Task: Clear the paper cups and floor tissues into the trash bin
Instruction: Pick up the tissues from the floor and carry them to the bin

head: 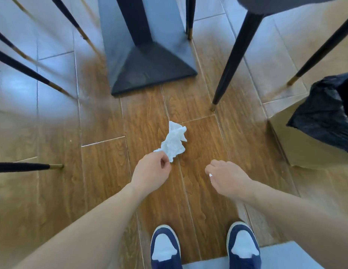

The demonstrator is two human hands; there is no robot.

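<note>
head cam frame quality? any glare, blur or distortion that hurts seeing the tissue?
Head view: strong wide-angle bowing, chair legs splay outward; bluish window glare washes the floor at left and top; left edge legs are smeared. Centre is sharp: the crumpled tissue pinched by the left hand reads clearly; the right hand shows only a white scrap; black-lined trash bin is cropped at right.

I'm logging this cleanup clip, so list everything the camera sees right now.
tissue: one, white, crumpled, pinched at its near edge by the left hand.
tissue scrap: one, white, small, in the right hand.
trash bin: one, tan box with black bag, right edge.
table base: one, dark grey, top centre.
chair legs: several, black with gold tips, left and right.
floor: wood-look brown planks.
shoes: two, navy and white, bottom.
left hand: closed on the tissue.
right hand: closed on the scrap.
</note>
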